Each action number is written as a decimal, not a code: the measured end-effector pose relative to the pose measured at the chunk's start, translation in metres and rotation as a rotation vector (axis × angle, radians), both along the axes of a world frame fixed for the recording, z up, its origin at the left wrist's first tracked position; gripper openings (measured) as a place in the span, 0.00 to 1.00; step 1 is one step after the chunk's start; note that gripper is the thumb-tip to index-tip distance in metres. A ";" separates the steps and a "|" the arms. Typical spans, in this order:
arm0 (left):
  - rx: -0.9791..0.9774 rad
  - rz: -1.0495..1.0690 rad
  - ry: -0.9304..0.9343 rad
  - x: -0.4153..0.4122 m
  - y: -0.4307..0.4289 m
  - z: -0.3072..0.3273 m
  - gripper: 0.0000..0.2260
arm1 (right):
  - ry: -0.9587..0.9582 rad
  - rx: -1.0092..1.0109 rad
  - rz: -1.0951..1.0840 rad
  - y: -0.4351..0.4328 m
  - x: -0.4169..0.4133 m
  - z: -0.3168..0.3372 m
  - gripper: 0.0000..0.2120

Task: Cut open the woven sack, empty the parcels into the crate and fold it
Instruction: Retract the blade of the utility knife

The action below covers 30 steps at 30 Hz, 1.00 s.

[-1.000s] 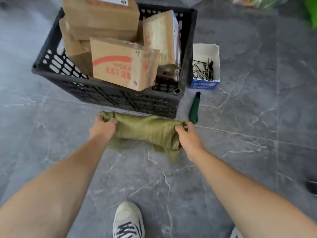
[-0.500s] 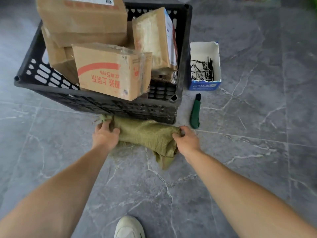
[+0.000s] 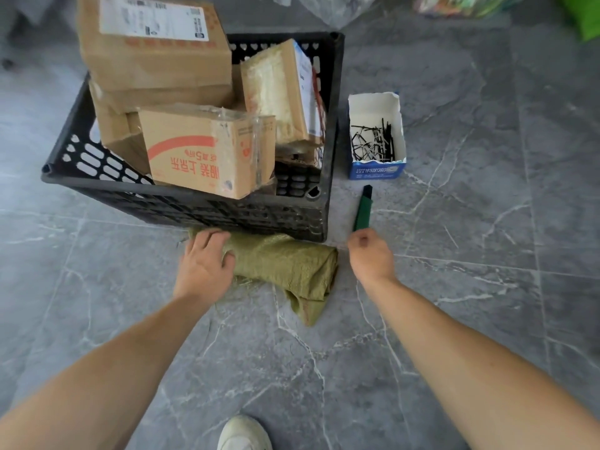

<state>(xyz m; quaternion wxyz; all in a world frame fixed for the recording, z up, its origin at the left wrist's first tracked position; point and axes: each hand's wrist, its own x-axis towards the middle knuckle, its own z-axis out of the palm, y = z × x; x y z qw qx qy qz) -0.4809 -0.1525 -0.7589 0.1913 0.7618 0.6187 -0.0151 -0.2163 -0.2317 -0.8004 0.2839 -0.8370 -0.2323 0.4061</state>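
The left hand [image 3: 204, 264] lies flat on the left end of the sack [image 3: 285, 261], fingers spread and fairly straight, pressing rather than gripping. That looks meant to pin the bundle so the folds do not spring open. The right hand [image 3: 370, 254] is off the cloth, just right of the bundle's far end, knuckles up and fingers curled under. From this angle I cannot tell whether it holds anything or touches the knife [image 3: 363, 209], whose near end sits right at the knuckles. The sack is a thick green wad on the floor [image 3: 454, 287], pushed up against the front wall of the crate [image 3: 227, 212], with one loose corner trailing toward the person. So the fold looks close to done but not tidy. The crate wall probably serves as a stop to press against, though it also leaves little room to tuck the far edge. The parcels [image 3: 207, 154] are heaped in the crate above its rim, and the front one leans out over the near wall above the sack. A knock to the crate could tip it down. Right of the crate stands a small box [image 3: 376, 170] with thin black pieces [image 3: 373, 144] inside, and the knife lies between it and the right hand. A shoe [image 3: 243, 433] shows at the bottom edge.
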 end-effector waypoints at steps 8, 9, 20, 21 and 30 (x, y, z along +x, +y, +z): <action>-0.081 -0.194 -0.103 0.063 -0.024 0.018 0.16 | -0.104 -0.133 0.050 0.022 0.032 -0.014 0.19; -0.091 -0.188 -0.119 0.070 -0.026 0.018 0.16 | -0.121 -0.162 0.068 0.023 0.033 -0.017 0.21; -0.207 0.017 -0.245 0.101 -0.040 0.007 0.15 | -0.183 -0.266 0.116 0.037 0.029 -0.040 0.21; -0.211 0.006 -0.251 0.105 -0.041 0.006 0.15 | -0.171 -0.262 0.115 0.033 0.030 -0.040 0.20; -0.253 -0.255 -0.387 0.180 -0.068 0.004 0.14 | -0.113 -0.275 0.067 -0.047 0.054 -0.042 0.15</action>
